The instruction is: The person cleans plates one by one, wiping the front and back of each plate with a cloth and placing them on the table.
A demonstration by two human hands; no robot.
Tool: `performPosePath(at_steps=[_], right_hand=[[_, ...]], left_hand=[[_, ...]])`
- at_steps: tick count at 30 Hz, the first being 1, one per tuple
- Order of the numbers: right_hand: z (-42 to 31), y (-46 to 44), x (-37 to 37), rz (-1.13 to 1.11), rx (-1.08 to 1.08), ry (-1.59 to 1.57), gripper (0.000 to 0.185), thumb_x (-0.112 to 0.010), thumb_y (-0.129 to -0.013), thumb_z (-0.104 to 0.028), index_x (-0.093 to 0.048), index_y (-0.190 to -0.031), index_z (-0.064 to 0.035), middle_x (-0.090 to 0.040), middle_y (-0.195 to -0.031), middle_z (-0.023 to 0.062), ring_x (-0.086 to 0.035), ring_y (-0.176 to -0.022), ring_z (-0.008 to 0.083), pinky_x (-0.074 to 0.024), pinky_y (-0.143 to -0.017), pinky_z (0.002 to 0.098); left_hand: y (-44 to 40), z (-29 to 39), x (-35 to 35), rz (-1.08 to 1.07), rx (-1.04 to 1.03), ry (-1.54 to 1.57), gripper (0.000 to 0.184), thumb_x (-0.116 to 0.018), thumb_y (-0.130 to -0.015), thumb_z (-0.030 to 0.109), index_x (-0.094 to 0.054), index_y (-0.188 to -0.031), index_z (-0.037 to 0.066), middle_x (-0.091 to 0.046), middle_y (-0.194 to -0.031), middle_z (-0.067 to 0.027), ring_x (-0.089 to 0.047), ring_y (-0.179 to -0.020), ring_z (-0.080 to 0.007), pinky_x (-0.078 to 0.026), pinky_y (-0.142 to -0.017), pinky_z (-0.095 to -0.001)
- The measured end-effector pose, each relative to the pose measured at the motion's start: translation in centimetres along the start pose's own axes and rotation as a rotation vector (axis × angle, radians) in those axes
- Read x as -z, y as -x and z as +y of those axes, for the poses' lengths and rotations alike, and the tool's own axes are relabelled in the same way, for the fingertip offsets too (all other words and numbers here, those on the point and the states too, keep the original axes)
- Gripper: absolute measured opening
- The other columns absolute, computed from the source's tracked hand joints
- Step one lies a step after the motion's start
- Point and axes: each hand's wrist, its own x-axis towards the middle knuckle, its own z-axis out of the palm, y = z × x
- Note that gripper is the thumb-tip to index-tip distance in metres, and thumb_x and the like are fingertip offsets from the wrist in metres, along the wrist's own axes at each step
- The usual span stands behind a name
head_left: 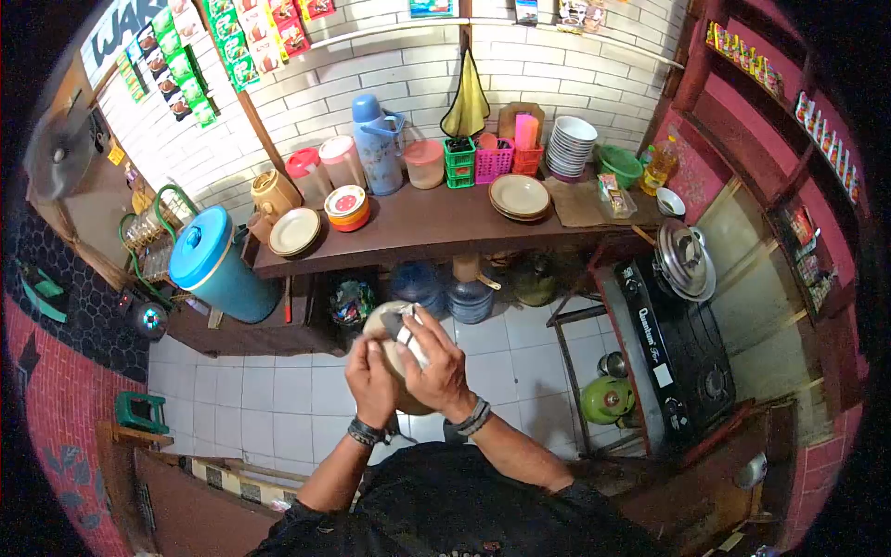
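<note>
In front of my body, above the tiled floor, a round beige plate (409,401) is held up between my hands. My left hand (373,382) grips its left side, with the thumb on the near face. Across the plate's upper right, my right hand (436,369) has its fingers closed on a grey and white cloth (408,345), which lies against the plate. The fingertips of my left hand are partly blurred.
A brown counter (408,226) ahead carries stacked plates (520,197), bowls (571,147), a blue flask (376,148) and coloured baskets (493,162). At left stands a blue water jug (227,269); at right, a black stove (673,357) with a lidded pot (684,258).
</note>
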Motion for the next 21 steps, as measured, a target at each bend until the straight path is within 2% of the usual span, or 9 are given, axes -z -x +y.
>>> performPosePath(at_steps=[3,5,7,9,11,13,17,19,21], right_hand=[[-1.8,1.7,0.3,-0.031,0.25,0.061,0.042,-0.072,-0.091,-0.014,-0.069,-0.13,0.0011,-0.061,-0.14,0.0272,-0.062,-0.128,0.0442,-0.0526,-0.106,0.0467],[-1.4,3.2,0.7,-0.037,0.328,0.04,0.041,-0.072,-0.09,-0.009,-0.07,-0.129,0.0009,-0.063,-0.139,0.0261,-0.062,-0.129,0.0413,-0.0512,-0.109,0.0474],[1.0,3.6,0.5,0.077,0.308,0.034,0.041,-0.073,-0.087,-0.01,-0.071,-0.126,-0.0001,-0.065,-0.134,0.0247,-0.065,-0.125,0.0399,-0.0519,-0.107,0.0485],[1.9,2.5,1.0,0.171,-0.049,-0.029,0.038,-0.07,-0.091,-0.012,-0.07,-0.126,0.0014,-0.068,-0.129,0.0263,-0.066,-0.121,0.0404,-0.0529,-0.105,0.0454],[3.0,0.7,1.6,0.106,-0.403,-0.169,0.037,-0.067,-0.096,-0.015,-0.067,-0.127,0.0042,-0.068,-0.129,0.0274,-0.066,-0.121,0.0419,-0.0529,-0.103,0.0429],[2.7,0.4,1.5,0.133,-0.235,-0.035,0.039,-0.066,-0.097,-0.018,-0.066,-0.127,0.0062,-0.067,-0.132,0.0275,-0.066,-0.122,0.042,-0.0523,-0.102,0.0426],[-1.2,4.1,1.4,0.138,-0.013,-0.043,0.043,-0.07,-0.093,-0.01,-0.064,-0.132,0.0053,-0.058,-0.142,0.0312,-0.062,-0.126,0.0456,-0.0499,-0.107,0.0471],[-1.2,4.6,1.3,0.103,0.0,-0.056,0.043,-0.071,-0.092,-0.011,-0.065,-0.131,0.005,-0.058,-0.143,0.0309,-0.061,-0.128,0.046,-0.0493,-0.109,0.0476],[0.4,3.4,1.4,0.121,0.005,-0.018,0.043,-0.072,-0.091,-0.011,-0.066,-0.13,0.0044,-0.06,-0.141,0.0293,-0.063,-0.125,0.0443,-0.0512,-0.106,0.0477]], left_hand=[[-2.1,0.5,0.5,0.165,-0.003,0.076,0.033,-0.043,-0.109,0.011,-0.063,-0.129,-0.006,-0.068,-0.126,-0.0151,-0.062,-0.117,-0.0212,-0.049,-0.101,-0.033],[-3.2,-0.9,1.8,0.206,0.063,0.165,0.038,-0.042,-0.112,0.015,-0.057,-0.138,-0.007,-0.062,-0.139,-0.017,-0.059,-0.126,-0.0237,-0.046,-0.11,-0.0371],[-3.1,0.5,1.9,0.238,0.093,0.289,0.036,-0.04,-0.112,0.014,-0.059,-0.135,-0.006,-0.064,-0.134,-0.0163,-0.06,-0.123,-0.0217,-0.047,-0.109,-0.0359],[-2.4,1.0,2.0,0.216,0.067,0.29,0.036,-0.041,-0.112,0.014,-0.059,-0.135,-0.006,-0.064,-0.135,-0.0151,-0.06,-0.124,-0.0208,-0.046,-0.11,-0.0359],[-1.2,0.0,2.2,0.201,0.036,0.272,0.035,-0.044,-0.112,0.014,-0.059,-0.137,-0.006,-0.062,-0.139,-0.0167,-0.059,-0.128,-0.023,-0.044,-0.113,-0.0367],[-0.5,-0.3,1.9,0.225,0.015,0.252,0.034,-0.045,-0.111,0.012,-0.059,-0.137,-0.005,-0.064,-0.137,-0.0158,-0.06,-0.126,-0.0218,-0.046,-0.112,-0.037],[-1.3,0.3,2.3,0.345,0.011,0.426,0.032,-0.045,-0.112,0.014,-0.06,-0.134,-0.004,-0.064,-0.134,-0.0146,-0.062,-0.12,-0.0203,-0.05,-0.107,-0.0362],[-1.6,0.4,3.1,0.259,0.091,0.477,0.032,-0.042,-0.112,0.011,-0.058,-0.134,-0.005,-0.063,-0.134,-0.0146,-0.061,-0.12,-0.0193,-0.049,-0.108,-0.0361],[-1.0,0.1,3.2,0.256,0.046,0.429,0.031,-0.042,-0.112,0.012,-0.06,-0.131,-0.004,-0.065,-0.131,-0.0136,-0.062,-0.119,-0.0187,-0.048,-0.108,-0.0355]])
